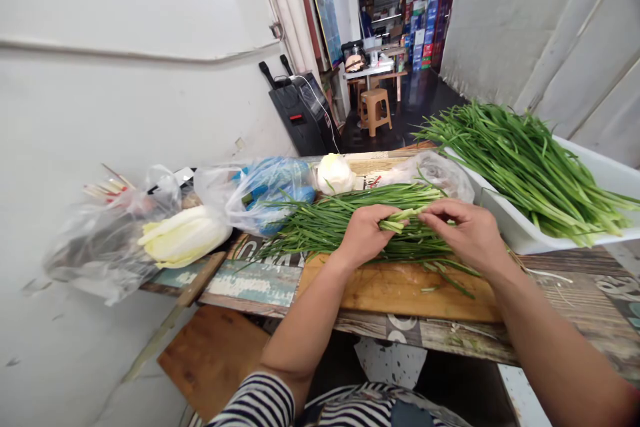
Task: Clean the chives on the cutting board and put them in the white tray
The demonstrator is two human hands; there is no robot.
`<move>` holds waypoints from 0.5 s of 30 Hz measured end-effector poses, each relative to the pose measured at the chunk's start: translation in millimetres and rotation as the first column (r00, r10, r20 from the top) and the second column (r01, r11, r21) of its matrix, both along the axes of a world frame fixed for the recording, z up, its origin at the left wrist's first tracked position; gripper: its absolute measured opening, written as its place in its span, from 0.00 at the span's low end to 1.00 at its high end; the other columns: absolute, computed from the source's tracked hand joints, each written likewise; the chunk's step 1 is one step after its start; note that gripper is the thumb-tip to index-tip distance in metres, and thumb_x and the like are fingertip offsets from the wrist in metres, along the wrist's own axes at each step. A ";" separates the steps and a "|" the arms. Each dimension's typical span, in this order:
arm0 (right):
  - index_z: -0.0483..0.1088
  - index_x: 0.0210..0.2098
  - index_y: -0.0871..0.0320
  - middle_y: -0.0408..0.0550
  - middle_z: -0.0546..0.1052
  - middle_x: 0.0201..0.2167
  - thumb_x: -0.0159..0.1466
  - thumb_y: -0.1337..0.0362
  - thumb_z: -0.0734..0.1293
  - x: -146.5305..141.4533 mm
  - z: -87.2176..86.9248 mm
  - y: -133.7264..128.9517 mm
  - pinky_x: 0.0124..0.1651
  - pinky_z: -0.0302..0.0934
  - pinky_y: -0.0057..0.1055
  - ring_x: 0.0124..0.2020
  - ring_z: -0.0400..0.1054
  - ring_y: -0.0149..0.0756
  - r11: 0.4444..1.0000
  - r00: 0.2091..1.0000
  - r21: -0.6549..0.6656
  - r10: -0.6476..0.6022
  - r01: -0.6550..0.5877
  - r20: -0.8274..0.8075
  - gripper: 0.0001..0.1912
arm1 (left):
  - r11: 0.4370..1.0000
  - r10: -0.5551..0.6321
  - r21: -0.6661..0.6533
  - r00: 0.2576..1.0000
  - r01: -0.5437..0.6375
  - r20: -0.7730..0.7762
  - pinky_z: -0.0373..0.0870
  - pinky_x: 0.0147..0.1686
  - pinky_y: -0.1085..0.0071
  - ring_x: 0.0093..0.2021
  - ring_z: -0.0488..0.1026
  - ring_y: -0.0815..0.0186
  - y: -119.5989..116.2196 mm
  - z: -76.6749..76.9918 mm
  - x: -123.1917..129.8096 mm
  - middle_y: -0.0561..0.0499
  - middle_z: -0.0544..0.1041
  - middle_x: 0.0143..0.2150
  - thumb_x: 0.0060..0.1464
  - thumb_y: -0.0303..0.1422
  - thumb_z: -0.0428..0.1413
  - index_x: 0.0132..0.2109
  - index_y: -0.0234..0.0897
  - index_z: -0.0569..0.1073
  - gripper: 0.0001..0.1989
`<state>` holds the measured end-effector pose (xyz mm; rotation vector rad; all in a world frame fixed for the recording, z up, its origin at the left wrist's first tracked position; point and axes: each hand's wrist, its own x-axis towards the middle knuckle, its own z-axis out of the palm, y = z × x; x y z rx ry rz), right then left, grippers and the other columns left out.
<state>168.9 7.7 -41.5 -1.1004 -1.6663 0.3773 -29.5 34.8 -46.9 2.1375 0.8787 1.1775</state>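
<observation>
My left hand (367,233) is closed around a small bunch of garlic chives (400,219), their pale stem ends pointing right. At those ends the thumb and forefinger of my right hand (463,230) are pinched together on a stalk; its tip is partly hidden by the fingers. Beneath both hands a larger heap of garlic chives (320,221) lies across a wooden cutting board (400,290), with leaves spreading to the left. Loose green bits are scattered on the board's front part.
To the right, a white plastic tub (525,230) holds a big pile of chives (520,167). Behind the heap are a white cabbage (335,175) and a clear plastic bag (437,173). A napa cabbage (185,237) and bagged goods (275,190) lie left. A stool (375,111) stands beyond.
</observation>
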 end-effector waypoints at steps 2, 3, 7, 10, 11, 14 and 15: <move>0.76 0.31 0.55 0.45 0.78 0.28 0.61 0.56 0.68 13.3 2.0 1.1 0.32 0.62 0.32 0.28 0.69 0.35 0.989 0.987 0.014 -0.147 0.148 -0.062 0.09 | 1.000 -0.002 -0.010 1.000 0.002 0.003 0.72 0.40 0.72 0.36 0.79 0.65 -0.2 0.1 -0.3 0.49 0.83 0.36 0.56 0.32 0.60 0.38 0.37 0.82 0.06; 0.76 0.29 0.55 0.44 0.77 0.26 0.61 0.55 0.68 19.7 3.1 1.3 0.30 0.61 0.32 0.25 0.68 0.34 0.979 0.977 0.003 -0.206 0.206 -0.048 0.11 | 1.000 -0.002 -0.016 1.000 0.002 0.004 0.73 0.40 0.72 0.35 0.79 0.65 -0.2 -0.1 -0.2 0.49 0.83 0.35 0.56 0.32 0.60 0.38 0.36 0.82 0.06; 0.69 0.19 0.55 0.43 0.69 0.16 0.62 0.50 0.68 33.0 9.4 -2.3 0.25 0.54 0.33 0.18 0.59 0.32 0.955 0.922 0.033 -0.294 0.295 0.253 0.21 | 1.000 0.002 -0.010 1.000 -0.002 0.002 0.73 0.39 0.73 0.35 0.79 0.66 0.1 -2.3 1.0 0.49 0.83 0.36 0.55 0.30 0.61 0.39 0.37 0.83 0.06; 0.73 0.30 0.56 0.49 0.77 0.30 0.63 0.54 0.67 26.8 12.1 -5.3 0.34 0.62 0.35 0.29 0.69 0.38 0.966 0.915 0.209 -0.215 0.150 0.340 0.13 | 0.999 -0.004 0.032 1.000 0.005 -0.018 0.71 0.38 0.74 0.35 0.78 0.67 -0.2 -2.6 1.6 0.50 0.83 0.36 0.54 0.26 0.60 0.40 0.37 0.83 0.08; 0.74 0.36 0.56 0.52 0.78 0.37 0.64 0.56 0.67 23.4 11.5 -5.3 0.38 0.64 0.36 0.35 0.71 0.40 0.967 0.914 0.251 -0.150 0.055 0.377 0.10 | 0.999 -0.009 0.044 1.000 0.010 -0.025 0.70 0.37 0.75 0.34 0.78 0.68 -0.6 -2.0 1.5 0.50 0.83 0.36 0.53 0.26 0.60 0.40 0.37 0.83 0.09; 0.74 0.41 0.56 0.52 0.78 0.40 0.67 0.62 0.65 15.2 6.4 -2.8 0.44 0.66 0.36 0.41 0.72 0.40 0.930 0.867 0.356 -0.099 -0.094 0.488 0.07 | 0.998 -0.029 0.058 0.999 0.032 -0.039 0.69 0.36 0.76 0.33 0.77 0.69 -1.9 1.1 0.3 0.51 0.82 0.34 0.53 0.23 0.59 0.40 0.37 0.83 0.10; 0.74 0.39 0.56 0.51 0.79 0.38 0.67 0.64 0.65 13.7 4.4 -1.7 0.42 0.66 0.35 0.39 0.71 0.39 0.917 0.849 0.385 -0.117 -0.107 0.515 0.06 | 0.998 -0.033 0.060 0.999 0.035 -0.039 0.69 0.36 0.77 0.33 0.76 0.70 -2.3 2.2 -0.3 0.51 0.82 0.34 0.53 0.23 0.58 0.40 0.37 0.83 0.11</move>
